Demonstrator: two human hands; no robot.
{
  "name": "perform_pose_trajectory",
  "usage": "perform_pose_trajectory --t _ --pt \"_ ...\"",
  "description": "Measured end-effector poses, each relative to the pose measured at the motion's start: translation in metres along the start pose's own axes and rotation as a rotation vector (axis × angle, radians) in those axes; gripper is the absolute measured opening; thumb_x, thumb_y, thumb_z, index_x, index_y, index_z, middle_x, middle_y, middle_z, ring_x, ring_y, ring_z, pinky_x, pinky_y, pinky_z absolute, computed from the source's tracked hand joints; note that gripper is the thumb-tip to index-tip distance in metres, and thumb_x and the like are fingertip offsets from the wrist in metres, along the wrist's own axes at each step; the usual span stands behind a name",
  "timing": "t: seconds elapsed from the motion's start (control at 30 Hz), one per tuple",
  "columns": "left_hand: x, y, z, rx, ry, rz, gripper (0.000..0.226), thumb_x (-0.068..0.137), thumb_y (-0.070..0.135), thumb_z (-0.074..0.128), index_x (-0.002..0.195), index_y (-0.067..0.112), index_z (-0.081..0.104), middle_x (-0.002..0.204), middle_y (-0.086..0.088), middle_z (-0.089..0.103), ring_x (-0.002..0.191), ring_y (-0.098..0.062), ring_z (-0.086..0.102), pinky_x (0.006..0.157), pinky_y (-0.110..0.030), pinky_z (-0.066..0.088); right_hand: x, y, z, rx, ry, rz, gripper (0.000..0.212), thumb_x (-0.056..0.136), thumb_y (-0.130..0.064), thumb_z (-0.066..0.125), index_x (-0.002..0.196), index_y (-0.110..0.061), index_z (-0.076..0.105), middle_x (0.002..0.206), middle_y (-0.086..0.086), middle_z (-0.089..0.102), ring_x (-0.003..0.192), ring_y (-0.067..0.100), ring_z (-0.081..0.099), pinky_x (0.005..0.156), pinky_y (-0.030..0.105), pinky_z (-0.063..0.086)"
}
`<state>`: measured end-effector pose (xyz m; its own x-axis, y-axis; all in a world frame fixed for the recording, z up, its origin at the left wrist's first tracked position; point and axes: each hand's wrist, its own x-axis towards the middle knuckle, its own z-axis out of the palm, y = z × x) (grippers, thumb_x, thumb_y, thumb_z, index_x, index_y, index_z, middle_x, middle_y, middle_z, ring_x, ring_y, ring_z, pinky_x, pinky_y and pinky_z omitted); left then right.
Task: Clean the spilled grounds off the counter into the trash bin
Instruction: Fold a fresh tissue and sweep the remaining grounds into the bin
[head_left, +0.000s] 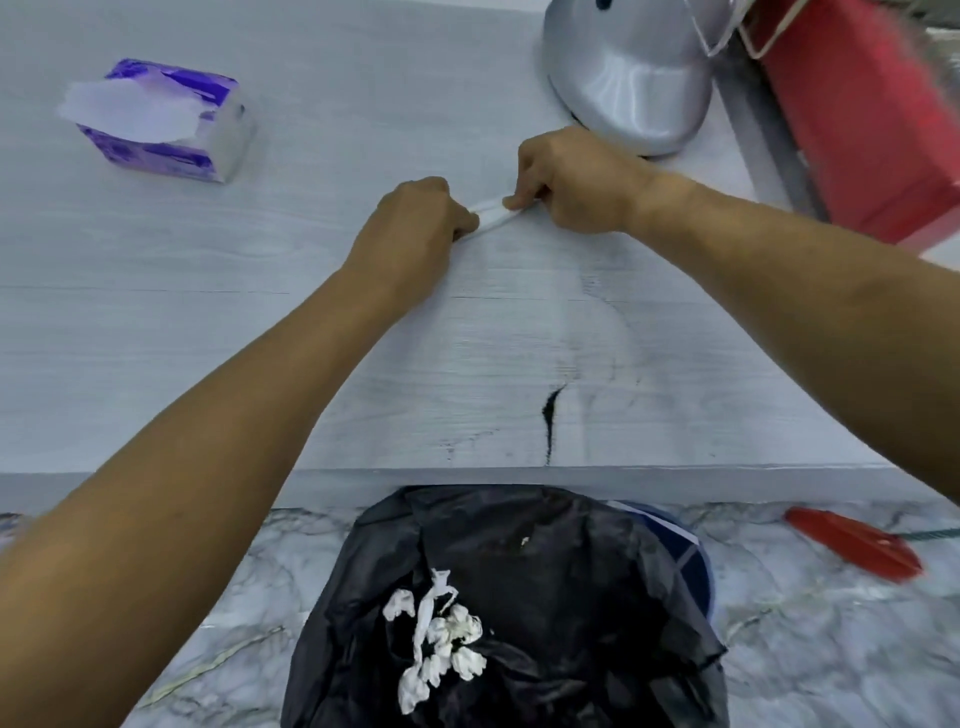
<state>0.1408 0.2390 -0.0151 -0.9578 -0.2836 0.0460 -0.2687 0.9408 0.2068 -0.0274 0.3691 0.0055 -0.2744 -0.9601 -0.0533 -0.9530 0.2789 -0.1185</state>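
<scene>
Both hands are on one folded white tissue (491, 214), pressed to the pale wood-grain bench (208, 312): left hand (415, 223) and right hand (566, 187) each pinch an end. A thin streak of dark grounds (549, 418) sits nearer the bench edge, right above the black-lined trash bin (519, 597).
</scene>
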Motion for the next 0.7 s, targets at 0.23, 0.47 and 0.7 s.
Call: perform_pose_trajectory --t 0.23,0.47,0.7 --pt "-0.033 0.063 0.017 -0.034 -0.014 0.106 0.052 0.093 -0.007 0.044 0.136 0.017 0.058 0.097 -0.012 0.047 0.080 -0.022 0.037 0.065 -0.037 0.036 -0.084 0.005 0.002 0.020 0.014 0.008 0.038 0.092 -0.031 0.043 0.100 -0.012 0.076 0.092 0.000 0.065 0.083 0.025 0.062 0.072 0.042 0.054" --pt "-0.033 0.090 0.007 -0.077 -0.166 0.261 0.053 0.092 -0.005 0.047 0.134 0.023 0.060 0.110 -0.009 0.055 0.096 -0.027 0.053 0.072 -0.028 0.034 -0.134 0.007 -0.007 0.082 -0.095 0.107 0.029 0.087 0.004 0.060 0.098 -0.015 0.078 0.094 -0.007 0.068 0.087 0.016 0.064 0.077 0.037 0.057" --pt "0.081 0.074 -0.017 -0.110 -0.014 0.275 0.043 0.093 -0.005 0.052 0.122 0.021 0.070 0.107 -0.005 0.068 0.102 -0.023 0.062 0.085 -0.025 0.045 -0.105 0.047 -0.022 0.155 0.178 0.437 0.038 0.086 0.009 0.056 0.110 -0.012 0.076 0.110 0.000 0.072 0.100 0.013 0.065 0.080 0.011 0.044"
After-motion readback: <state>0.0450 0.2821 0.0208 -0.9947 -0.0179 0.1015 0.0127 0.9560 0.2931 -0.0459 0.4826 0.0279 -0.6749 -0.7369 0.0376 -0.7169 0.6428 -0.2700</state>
